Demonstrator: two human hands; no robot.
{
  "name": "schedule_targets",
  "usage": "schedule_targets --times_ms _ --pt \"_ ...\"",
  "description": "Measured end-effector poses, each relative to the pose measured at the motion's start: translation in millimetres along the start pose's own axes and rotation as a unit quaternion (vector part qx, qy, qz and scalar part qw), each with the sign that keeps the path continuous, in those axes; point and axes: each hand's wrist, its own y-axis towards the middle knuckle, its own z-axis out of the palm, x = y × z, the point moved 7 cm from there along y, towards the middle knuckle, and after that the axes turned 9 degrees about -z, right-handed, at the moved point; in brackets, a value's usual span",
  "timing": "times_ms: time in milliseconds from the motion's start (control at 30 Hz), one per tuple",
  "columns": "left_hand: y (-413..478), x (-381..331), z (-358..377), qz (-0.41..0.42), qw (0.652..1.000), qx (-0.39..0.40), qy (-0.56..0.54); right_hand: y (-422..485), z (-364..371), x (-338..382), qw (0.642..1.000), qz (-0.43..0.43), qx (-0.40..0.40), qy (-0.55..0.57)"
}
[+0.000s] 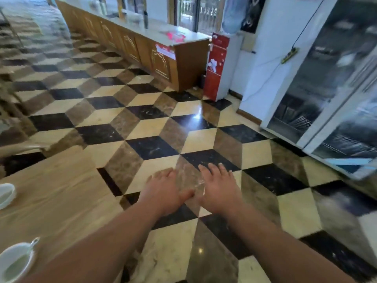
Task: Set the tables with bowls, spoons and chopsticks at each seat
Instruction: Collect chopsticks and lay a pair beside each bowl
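We hold our left hand (163,190) and right hand (219,188) out palms-down over the tiled floor (151,127) (side by side), fingers relaxed, gripping nothing.

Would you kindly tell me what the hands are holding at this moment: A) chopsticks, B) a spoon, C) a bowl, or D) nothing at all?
D: the left hand and the right hand are both spread open and empty above the floor.
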Motion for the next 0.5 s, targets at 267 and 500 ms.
schedule_targets --times_ms 267,500 --pt "94 -17 3 0.021 0.997 -0.008 0.073 61 4 -65 0.998 0.040 0.057 -0.006" --pt "235 49 -28 -0.035 0.999 -0.026 0.021 223 -16 -51 0.997 -0.014 0.058 -0.048"
